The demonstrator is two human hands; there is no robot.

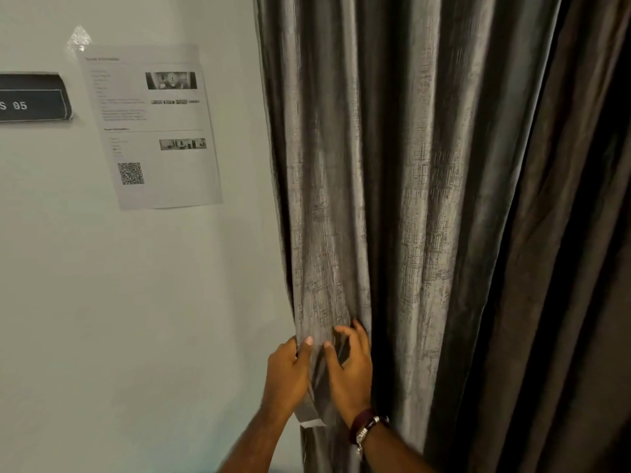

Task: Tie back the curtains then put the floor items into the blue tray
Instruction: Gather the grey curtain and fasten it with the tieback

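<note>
Grey pleated curtain [392, 199], hanging untied.

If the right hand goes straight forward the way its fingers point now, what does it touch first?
Most likely the grey textured fabric curtain: the right hand reaches up and forward, its fingertips apparently already at the folds. Depth is unclear.

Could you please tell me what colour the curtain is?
The curtain is grey with a faint crosshatch sheen, seen in the head view.
</note>
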